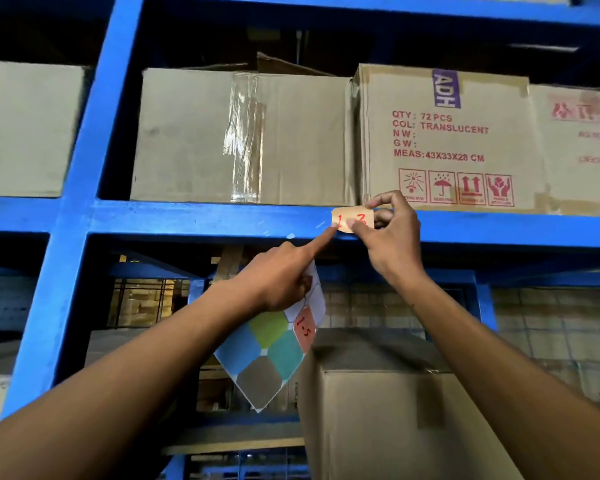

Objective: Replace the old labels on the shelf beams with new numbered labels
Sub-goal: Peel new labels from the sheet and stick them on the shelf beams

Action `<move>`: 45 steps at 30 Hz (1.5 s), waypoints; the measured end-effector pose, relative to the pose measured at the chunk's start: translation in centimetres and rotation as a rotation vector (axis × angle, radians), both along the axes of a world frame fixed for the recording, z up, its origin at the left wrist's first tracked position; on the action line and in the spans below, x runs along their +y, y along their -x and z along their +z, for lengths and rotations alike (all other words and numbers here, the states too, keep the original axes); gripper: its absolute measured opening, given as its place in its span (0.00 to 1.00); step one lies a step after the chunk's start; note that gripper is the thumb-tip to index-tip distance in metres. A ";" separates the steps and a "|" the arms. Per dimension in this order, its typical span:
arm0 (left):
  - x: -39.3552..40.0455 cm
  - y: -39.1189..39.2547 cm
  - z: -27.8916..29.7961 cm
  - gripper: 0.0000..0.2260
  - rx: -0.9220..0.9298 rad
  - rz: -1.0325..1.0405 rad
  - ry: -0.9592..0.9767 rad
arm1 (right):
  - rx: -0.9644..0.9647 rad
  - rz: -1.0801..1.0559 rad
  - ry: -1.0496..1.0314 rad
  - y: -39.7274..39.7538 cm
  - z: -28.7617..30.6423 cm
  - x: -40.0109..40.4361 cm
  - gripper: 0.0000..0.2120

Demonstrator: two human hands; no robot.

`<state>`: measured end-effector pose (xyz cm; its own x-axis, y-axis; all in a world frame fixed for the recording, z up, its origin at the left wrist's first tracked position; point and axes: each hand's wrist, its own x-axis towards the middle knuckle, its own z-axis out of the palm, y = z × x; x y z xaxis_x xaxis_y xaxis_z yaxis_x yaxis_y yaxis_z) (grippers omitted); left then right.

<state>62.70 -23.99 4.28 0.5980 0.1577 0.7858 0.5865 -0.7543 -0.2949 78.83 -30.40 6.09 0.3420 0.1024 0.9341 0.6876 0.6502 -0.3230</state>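
Observation:
A pale orange label (352, 219) with red handwritten numbers lies against the front of the blue shelf beam (205, 220). My right hand (394, 237) pinches the label's right end between thumb and fingers. My left hand (281, 275) presses its index fingertip on the label's left end. The same hand grips a sticker sheet (274, 351) of coloured labels that hangs below it. One orange label on that sheet reads 1-5.
Cardboard boxes (243, 136) stand on the beam's shelf, one printed with red text (444, 140). A blue upright post (80, 202) rises at the left. Another cardboard box (395, 410) sits on the lower level under my right forearm.

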 end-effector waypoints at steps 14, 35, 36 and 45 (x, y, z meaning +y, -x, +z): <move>0.6 -0.9 -0.1 0.38 -0.025 0.214 -0.111 | -0.036 -0.067 0.000 -0.2 0.2 0.7 0.15; 0.3 -0.9 -0.2 0.40 -0.011 0.255 -0.088 | -0.172 -0.547 0.095 -0.1 1.4 -0.2 0.16; 0.2 -0.9 -0.2 0.40 -0.010 0.260 -0.082 | -0.138 -0.505 0.122 -0.5 1.5 -0.4 0.16; 0.0 -1.2 -0.4 0.41 0.011 0.270 -0.044 | -0.236 -0.480 0.022 -2.8 -1.0 -1.4 0.16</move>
<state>63.88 -23.96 3.90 0.5474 0.2781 0.7893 0.7613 -0.5572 -0.3317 81.62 -31.79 5.07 0.1363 0.0060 0.9906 0.9616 0.2395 -0.1338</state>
